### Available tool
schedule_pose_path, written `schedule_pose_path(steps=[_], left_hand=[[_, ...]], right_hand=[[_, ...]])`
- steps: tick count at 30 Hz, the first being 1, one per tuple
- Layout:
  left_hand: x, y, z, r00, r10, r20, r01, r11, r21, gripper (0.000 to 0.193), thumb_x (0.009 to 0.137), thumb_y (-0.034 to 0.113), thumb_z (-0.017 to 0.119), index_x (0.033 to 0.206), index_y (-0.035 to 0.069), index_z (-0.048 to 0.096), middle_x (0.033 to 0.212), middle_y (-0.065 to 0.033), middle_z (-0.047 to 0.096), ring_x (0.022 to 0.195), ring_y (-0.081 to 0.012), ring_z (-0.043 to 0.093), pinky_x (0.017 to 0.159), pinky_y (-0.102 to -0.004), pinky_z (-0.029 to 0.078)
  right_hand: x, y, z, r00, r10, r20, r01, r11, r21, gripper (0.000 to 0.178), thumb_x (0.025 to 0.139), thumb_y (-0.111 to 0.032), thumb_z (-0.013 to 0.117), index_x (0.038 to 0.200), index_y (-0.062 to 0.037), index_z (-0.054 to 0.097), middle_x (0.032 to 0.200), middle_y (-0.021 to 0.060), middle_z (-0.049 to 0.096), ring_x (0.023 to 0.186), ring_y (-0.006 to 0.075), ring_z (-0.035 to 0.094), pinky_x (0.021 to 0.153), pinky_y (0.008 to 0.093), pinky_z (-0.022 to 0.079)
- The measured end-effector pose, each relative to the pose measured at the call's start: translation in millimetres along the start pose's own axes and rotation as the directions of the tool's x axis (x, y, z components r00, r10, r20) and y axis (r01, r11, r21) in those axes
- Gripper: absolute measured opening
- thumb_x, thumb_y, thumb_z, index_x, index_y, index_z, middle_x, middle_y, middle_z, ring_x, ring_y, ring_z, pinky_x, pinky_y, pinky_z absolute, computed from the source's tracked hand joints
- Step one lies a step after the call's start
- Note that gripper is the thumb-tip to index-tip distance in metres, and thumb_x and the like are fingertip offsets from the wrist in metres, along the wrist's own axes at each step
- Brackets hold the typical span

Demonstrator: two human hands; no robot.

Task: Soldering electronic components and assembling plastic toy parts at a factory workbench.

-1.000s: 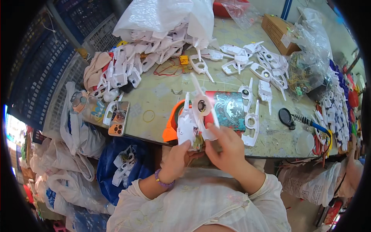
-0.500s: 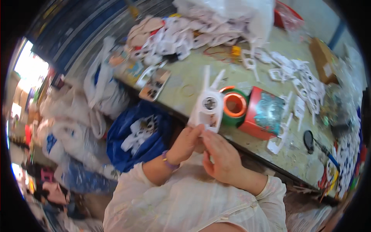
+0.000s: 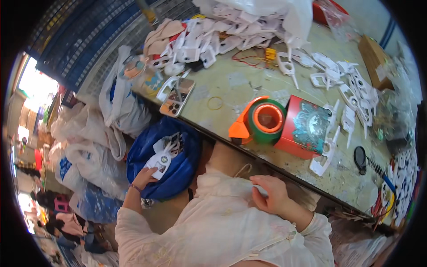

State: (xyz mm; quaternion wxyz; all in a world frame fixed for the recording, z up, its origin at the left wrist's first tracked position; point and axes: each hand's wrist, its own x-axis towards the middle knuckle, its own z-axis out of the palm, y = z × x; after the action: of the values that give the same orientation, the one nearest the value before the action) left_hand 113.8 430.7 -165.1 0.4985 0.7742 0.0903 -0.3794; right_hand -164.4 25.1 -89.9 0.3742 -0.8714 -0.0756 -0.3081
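My left hand [image 3: 142,179] grips a white plastic part [image 3: 161,165] by its near end. This flat part has a round metallic-looking insert, and it lies over other white pieces inside a blue bag [image 3: 186,177] beside the table. How deep those pieces go is hidden. My right hand [image 3: 272,194] is held in front of my body, just off the table's edge; its fingers are extended and nothing shows in them. The nearest things on the tabletop are an orange tape dispenser [image 3: 240,127] with a green roll and a red box [image 3: 288,133].
White plastic parts are heaped at the back [image 3: 240,26] and scattered on the right [image 3: 329,73]. A phone [image 3: 178,99] rests on the left table edge [image 3: 209,132]. Stuffed plastic bags [image 3: 93,164] crowd the floor at left. A black round-headed tool [image 3: 360,159] lies at right.
My left hand has carried the white plastic part from in front of me down left into the blue bag. My right hand has let go of it and moved slightly right.
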Motion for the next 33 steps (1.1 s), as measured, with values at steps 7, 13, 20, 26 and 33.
schedule_pose_path(steps=[7,13,20,26,33], left_hand=[[5.8,123.3,18.9,0.957,0.243,-0.158,0.187,-0.101,0.977,0.069,0.079,0.066,0.048,0.083,0.0,0.068,0.089,-0.0197,0.066,0.082,-0.033,0.064,0.07,-0.0406,0.051],[-26.3,275.9,144.2,0.652,0.445,0.614,-0.746,0.228,0.626,0.026,0.085,0.026,0.06,0.098,0.004,0.064,0.086,-0.0094,0.066,0.079,-0.0159,0.062,0.069,-0.0298,0.048],[104.4,369.2,208.1,0.33,0.943,0.039,-0.314,0.071,0.947,0.033,0.074,0.036,0.066,0.087,0.005,0.066,0.091,-0.0151,0.065,0.083,-0.0315,0.063,0.071,-0.0428,0.05],[93.1,372.1,224.0,0.346,0.938,-0.038,-0.369,0.173,0.913,0.034,0.071,0.037,0.065,0.077,0.004,0.065,0.081,-0.015,0.065,0.074,-0.0325,0.062,0.067,-0.042,0.05],[-7.2,313.7,261.1,0.622,0.755,0.209,-0.674,0.652,-0.347,0.017,0.088,0.018,0.057,0.1,0.006,0.057,0.085,-0.0043,0.064,0.069,-0.0116,0.061,0.064,-0.0255,0.051]], right_hand=[[-6.2,-4.0,-1.8,0.999,0.043,-0.012,-0.043,0.998,0.046,0.037,0.072,-0.005,0.067,0.107,-0.0036,0.056,0.09,0.0114,0.065,0.072,0.0272,0.064,0.059,0.0349,0.051],[-17.0,4.0,-17.3,0.982,0.144,-0.123,-0.143,0.99,0.016,0.034,0.069,-0.001,0.065,0.102,-0.0034,0.059,0.082,0.0109,0.065,0.068,0.0269,0.063,0.058,0.035,0.05],[-26.4,3.9,-27.3,0.976,0.145,-0.16,-0.153,0.987,-0.042,0.034,0.066,0.001,0.064,0.1,-0.0038,0.06,0.078,0.0101,0.063,0.065,0.0264,0.061,0.057,0.0348,0.05],[-27.2,4.7,-37.6,0.962,0.171,-0.213,-0.193,0.978,-0.083,0.033,0.065,0.002,0.064,0.097,-0.004,0.061,0.077,0.0097,0.063,0.066,0.0259,0.062,0.056,0.0343,0.05],[-25.2,8.3,-46.9,0.94,0.195,-0.279,-0.221,0.973,-0.068,0.031,0.065,0.003,0.063,0.096,-0.0038,0.062,0.077,0.009,0.064,0.064,0.0252,0.062,0.054,0.0327,0.05]])
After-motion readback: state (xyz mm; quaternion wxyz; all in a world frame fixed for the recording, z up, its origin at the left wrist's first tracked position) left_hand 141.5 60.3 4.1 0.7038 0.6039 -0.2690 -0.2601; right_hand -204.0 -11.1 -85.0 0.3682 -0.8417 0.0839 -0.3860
